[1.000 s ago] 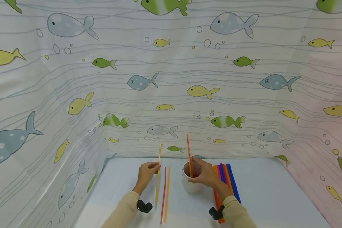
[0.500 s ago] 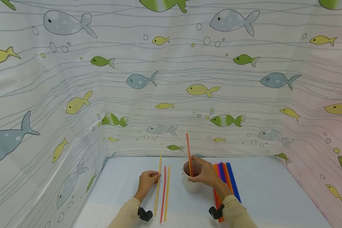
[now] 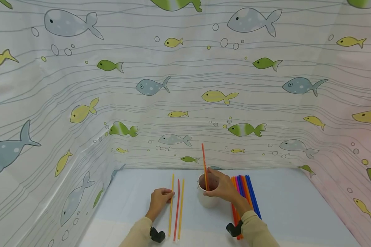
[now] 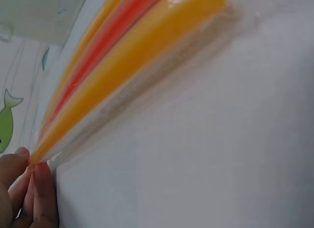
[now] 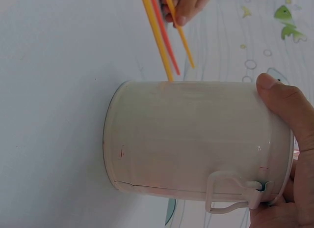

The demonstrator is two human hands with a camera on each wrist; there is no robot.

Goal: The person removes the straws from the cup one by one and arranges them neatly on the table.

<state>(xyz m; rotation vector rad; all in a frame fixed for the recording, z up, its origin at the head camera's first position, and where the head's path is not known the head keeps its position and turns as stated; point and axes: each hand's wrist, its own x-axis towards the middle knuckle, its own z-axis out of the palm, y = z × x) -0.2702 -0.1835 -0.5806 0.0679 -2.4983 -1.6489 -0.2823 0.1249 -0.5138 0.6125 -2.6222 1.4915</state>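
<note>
My left hand (image 3: 161, 201) pinches a yellow straw (image 3: 170, 219) between thumb and fingers. In the left wrist view, clear plastic film shows along this straw (image 4: 142, 56). Right of it lie a red straw (image 3: 177, 212) and another yellow straw (image 3: 181, 212), almost parallel. My right hand (image 3: 224, 187) grips the rim of a white cup (image 3: 208, 202) with a small wire handle, seen in the right wrist view. From the cup rises a red-orange straw (image 3: 204, 156), leaning a little left. How many straws stand inside cannot be told.
A row of orange, magenta, red and blue straws (image 3: 253, 195) lies right of the cup, partly hidden under my right forearm. The white table (image 3: 296, 212) is bordered by a fish-patterned cloth (image 3: 191, 79) at the back and both sides.
My left hand has lowered the yellow straw and drawn it slightly toward me, so it now lies beside the other two. The right hand and cup have kept their place.
</note>
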